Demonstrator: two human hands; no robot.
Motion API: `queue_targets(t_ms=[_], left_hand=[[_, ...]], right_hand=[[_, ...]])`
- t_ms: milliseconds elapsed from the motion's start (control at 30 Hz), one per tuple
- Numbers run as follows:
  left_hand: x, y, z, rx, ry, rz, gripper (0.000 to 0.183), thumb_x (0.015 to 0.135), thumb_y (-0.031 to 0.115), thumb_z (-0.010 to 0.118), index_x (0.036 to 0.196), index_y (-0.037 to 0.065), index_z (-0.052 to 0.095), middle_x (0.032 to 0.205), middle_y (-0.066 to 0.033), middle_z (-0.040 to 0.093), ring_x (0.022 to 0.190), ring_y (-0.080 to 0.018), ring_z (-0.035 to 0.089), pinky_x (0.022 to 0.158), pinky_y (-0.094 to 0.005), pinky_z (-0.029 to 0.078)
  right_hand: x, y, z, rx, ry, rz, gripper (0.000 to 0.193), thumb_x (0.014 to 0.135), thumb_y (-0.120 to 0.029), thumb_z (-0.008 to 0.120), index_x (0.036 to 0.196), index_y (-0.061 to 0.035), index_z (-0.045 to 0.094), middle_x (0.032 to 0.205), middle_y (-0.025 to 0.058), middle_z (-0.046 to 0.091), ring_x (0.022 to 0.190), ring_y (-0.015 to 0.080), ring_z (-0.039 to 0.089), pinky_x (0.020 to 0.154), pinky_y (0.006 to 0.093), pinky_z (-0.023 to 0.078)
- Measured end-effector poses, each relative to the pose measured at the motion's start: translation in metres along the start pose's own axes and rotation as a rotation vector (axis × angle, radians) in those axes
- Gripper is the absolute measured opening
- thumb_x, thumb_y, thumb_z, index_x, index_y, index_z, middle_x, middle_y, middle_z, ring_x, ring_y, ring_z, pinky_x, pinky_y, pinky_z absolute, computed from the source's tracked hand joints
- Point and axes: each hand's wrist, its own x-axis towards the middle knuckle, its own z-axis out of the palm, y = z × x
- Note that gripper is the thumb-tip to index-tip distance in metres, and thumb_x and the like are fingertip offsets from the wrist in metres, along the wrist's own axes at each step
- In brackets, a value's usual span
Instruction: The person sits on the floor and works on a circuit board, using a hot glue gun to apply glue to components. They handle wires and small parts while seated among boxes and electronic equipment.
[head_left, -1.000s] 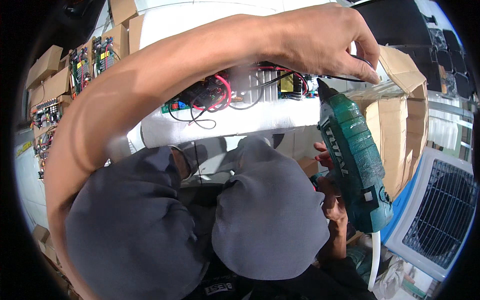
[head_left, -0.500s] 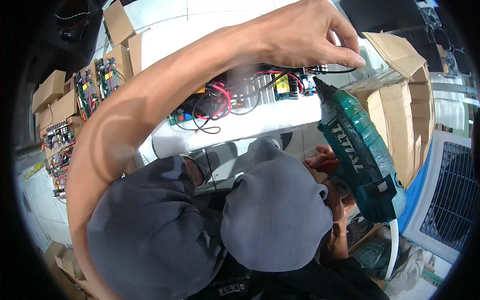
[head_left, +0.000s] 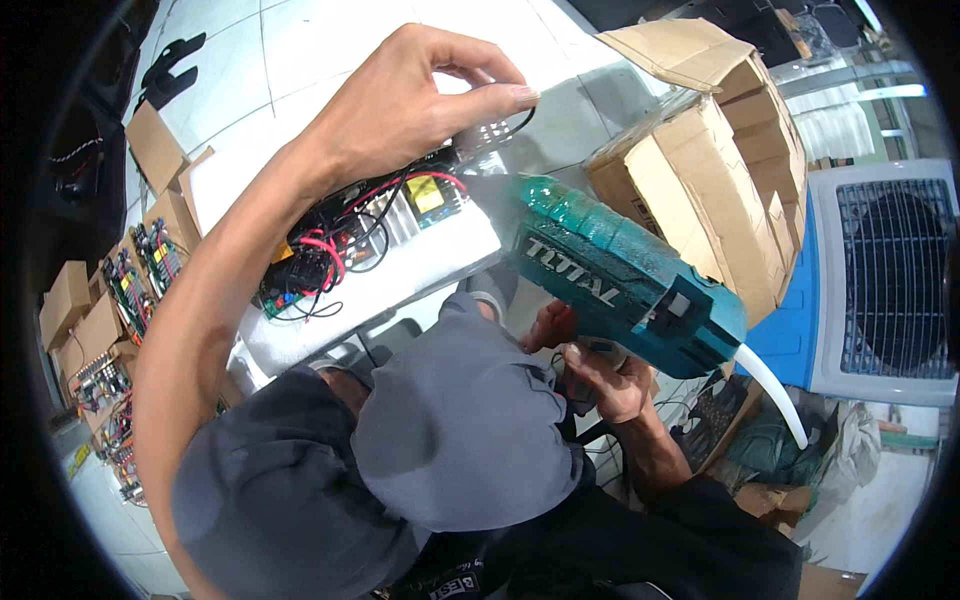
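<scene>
My left hand point(head_left: 410, 110) reaches over my grey-trousered knees, and its thumb and forefinger pinch a thin black wire point(head_left: 512, 124). The wire rises from a circuit board point(head_left: 350, 225) with red and black leads and a yellow part. That board lies on a white foam slab point(head_left: 400, 285). My right hand point(head_left: 605, 375) grips the handle of a teal power drill point(head_left: 620, 280). The drill's nose points up-left at the board's right end, just under my left fingers. Whether the bit touches the board is hidden.
An open cardboard box point(head_left: 720, 170) stands right of the board. A white and blue air cooler point(head_left: 880, 280) is further right. Small cardboard boxes point(head_left: 100, 320) holding several circuit boards line the left. A white cord point(head_left: 775, 385) trails from the drill. Pale floor tiles lie beyond.
The view has swung, so my left hand and the drill sit further left. The drill has tilted flatter, its nose nearer the board. My left fingers stay pinched.
</scene>
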Motion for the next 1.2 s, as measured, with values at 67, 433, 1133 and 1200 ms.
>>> queue_targets(t_ms=[67, 433, 1133, 1200], left_hand=[[0.001, -0.001, 0.002, -0.016, -0.009, -0.015, 0.032, 0.092, 0.035, 0.070, 0.102, 0.006, 0.078, 0.084, -0.0087, 0.073, 0.076, -0.0171, 0.067, 0.077, -0.0355, 0.054], [-0.001, -0.004, -0.001, 0.024, 0.002, 0.059, 0.028, 0.093, 0.030, 0.069, 0.100, 0.004, 0.078, 0.088, -0.0127, 0.075, 0.080, -0.0210, 0.069, 0.076, -0.0362, 0.057], [0.001, 0.002, -0.005, -0.283, -0.059, 0.046, 0.034, 0.090, 0.028, 0.070, 0.095, -0.005, 0.076, 0.075, -0.0179, 0.073, 0.064, -0.0176, 0.065, 0.063, -0.0338, 0.054], [0.000, 0.004, -0.011, -0.310, -0.075, 0.046, 0.034, 0.089, 0.028, 0.070, 0.096, -0.004, 0.077, 0.077, -0.0188, 0.073, 0.066, -0.0185, 0.066, 0.065, -0.0341, 0.055]], right_hand=[[0.001, 0.000, -0.004, 0.019, -0.006, -0.035, 0.038, 0.093, -0.010, 0.063, 0.125, 0.0064, 0.055, 0.101, 0.0194, 0.068, 0.093, 0.0289, 0.069, 0.087, 0.0452, 0.058], [0.018, -0.015, 0.002, 0.181, -0.065, -0.113, 0.041, 0.093, -0.018, 0.061, 0.124, 0.0087, 0.056, 0.110, 0.0247, 0.067, 0.099, 0.0343, 0.069, 0.088, 0.0470, 0.057], [-0.002, 0.034, -0.002, 0.533, -0.140, 0.047, 0.043, 0.102, -0.015, 0.054, 0.142, 0.0017, 0.046, 0.122, 0.0085, 0.062, 0.109, 0.0118, 0.060, 0.094, 0.0248, 0.049], [-0.001, 0.036, 0.000, 0.051, -0.113, -0.022, 0.040, 0.103, -0.014, 0.052, 0.139, 0.0023, 0.048, 0.119, 0.0092, 0.062, 0.105, 0.0110, 0.059, 0.090, 0.0245, 0.049]])
